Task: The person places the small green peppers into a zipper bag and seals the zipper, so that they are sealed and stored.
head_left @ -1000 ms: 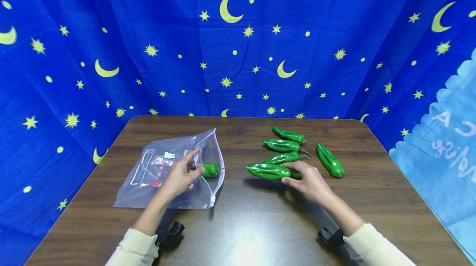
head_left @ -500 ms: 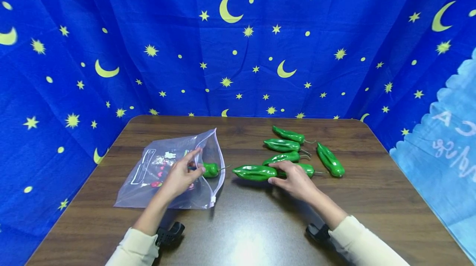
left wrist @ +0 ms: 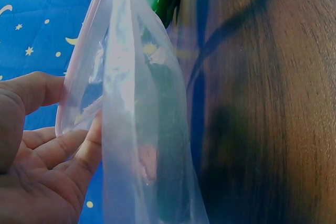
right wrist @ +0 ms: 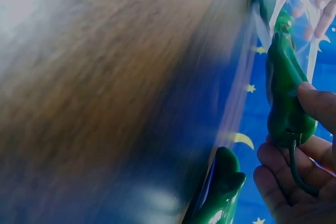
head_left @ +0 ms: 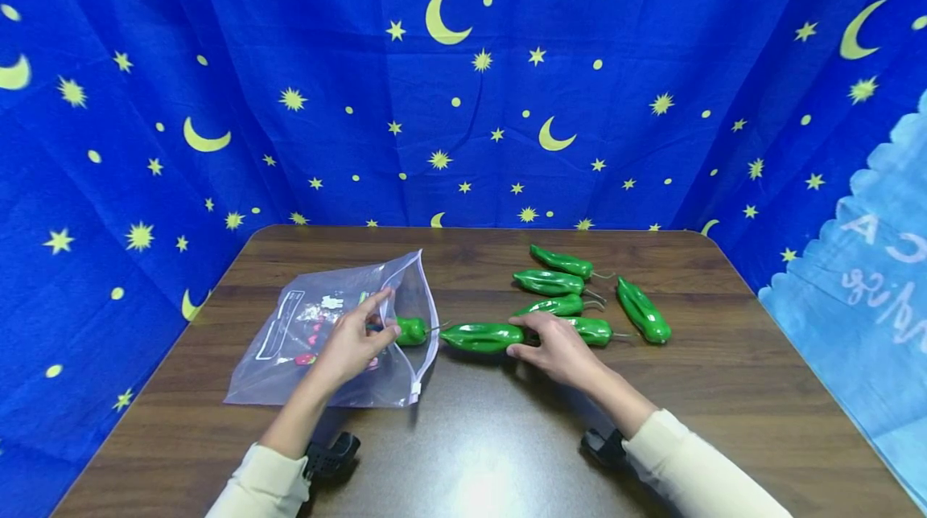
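L hand (head_left: 352, 343) pinches bag (head_left: 304, 341) mouth open; R hand (head_left: 554, 349) grips pepper (head_left: 481, 336), tip just beside bag mouth.

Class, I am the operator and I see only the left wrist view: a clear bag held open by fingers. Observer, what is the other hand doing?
Observer: The right hand holds a green pepper, tip pointing at the bag's mouth.
Operator: Is anything in the bag?
Observer: One small pepper sits inside the zip bag, beside the left hand.
Operator: Any peppers left?
Observer: Five lie loose on the table, right of the bag.
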### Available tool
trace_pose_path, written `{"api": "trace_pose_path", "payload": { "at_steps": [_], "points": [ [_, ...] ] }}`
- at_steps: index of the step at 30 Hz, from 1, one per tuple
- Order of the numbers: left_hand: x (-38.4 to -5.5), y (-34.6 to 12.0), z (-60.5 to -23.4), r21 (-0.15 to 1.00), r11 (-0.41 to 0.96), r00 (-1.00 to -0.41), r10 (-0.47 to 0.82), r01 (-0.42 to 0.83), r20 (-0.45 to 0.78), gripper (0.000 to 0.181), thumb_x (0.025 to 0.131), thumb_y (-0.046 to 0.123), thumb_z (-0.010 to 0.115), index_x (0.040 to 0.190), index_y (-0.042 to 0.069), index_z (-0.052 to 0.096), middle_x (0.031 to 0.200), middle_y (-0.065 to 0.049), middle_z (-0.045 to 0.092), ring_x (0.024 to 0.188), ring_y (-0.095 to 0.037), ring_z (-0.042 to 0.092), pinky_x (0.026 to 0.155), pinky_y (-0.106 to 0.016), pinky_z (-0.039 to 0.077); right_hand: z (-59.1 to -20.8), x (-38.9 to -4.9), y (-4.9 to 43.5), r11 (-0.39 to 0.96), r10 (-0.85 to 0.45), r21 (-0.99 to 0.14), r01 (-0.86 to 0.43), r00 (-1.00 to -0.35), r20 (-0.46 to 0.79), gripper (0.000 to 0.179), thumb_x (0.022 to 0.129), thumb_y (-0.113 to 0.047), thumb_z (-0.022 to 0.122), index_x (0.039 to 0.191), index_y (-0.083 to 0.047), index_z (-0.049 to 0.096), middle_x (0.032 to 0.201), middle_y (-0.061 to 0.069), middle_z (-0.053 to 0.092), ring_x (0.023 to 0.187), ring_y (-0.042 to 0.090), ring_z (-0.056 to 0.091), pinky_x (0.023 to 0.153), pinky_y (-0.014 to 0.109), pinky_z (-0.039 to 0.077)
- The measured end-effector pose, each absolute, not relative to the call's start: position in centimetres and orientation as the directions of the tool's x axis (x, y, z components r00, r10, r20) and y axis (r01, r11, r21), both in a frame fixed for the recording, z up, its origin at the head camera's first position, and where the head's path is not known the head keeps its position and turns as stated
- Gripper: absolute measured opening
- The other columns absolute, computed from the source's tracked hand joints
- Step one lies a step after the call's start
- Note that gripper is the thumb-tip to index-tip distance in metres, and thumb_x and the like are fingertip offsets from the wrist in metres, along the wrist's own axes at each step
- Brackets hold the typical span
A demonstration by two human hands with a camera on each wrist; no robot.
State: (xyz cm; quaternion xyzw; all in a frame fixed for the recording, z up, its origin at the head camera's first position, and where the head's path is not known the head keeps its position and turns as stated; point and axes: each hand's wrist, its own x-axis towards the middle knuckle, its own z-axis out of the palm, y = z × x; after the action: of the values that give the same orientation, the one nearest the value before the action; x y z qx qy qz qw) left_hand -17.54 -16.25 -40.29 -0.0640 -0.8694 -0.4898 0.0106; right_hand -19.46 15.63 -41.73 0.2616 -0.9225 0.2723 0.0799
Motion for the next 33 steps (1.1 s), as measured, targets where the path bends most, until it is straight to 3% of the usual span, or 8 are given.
{"api": "trace_pose_path", "payload": {
  "at_steps": [25, 33],
  "points": [
    [-17.3, -16.1, -40.1, 0.839, 0.517, -0.985, 0.121, 0.171, 0.126, 0.064, 0.085, 0.009, 0.066, 0.143, 0.007, 0.039, 0.098, -0.020, 0.061, 0.049, -0.004, 0.049, 0.041, -0.022, 0.047, -41.7, -20.2, 13.8, 0.712, -0.468, -0.416, -0.566, -0.824, 0.320, 0.044, 0.078, -0.028, 0.075, 0.115, -0.007, 0.065, 0.108, 0.008, 0.069, 0.102, 0.025, 0.064, 0.087, 0.042, 0.053],
    [-17.3, -16.2, -40.1, 0.845, 0.516, -0.989, 0.106, 0.142, 0.101, 0.065, 0.085, 0.010, 0.065, 0.144, 0.010, 0.038, 0.096, -0.019, 0.060, 0.048, -0.006, 0.049, 0.041, -0.024, 0.047, -41.7, -20.2, 14.2, 0.727, -0.460, -0.401, -0.557, -0.829, 0.317, 0.045, 0.078, -0.030, 0.075, 0.116, -0.008, 0.065, 0.108, 0.007, 0.069, 0.101, 0.024, 0.064, 0.086, 0.041, 0.053]
  ]
}}
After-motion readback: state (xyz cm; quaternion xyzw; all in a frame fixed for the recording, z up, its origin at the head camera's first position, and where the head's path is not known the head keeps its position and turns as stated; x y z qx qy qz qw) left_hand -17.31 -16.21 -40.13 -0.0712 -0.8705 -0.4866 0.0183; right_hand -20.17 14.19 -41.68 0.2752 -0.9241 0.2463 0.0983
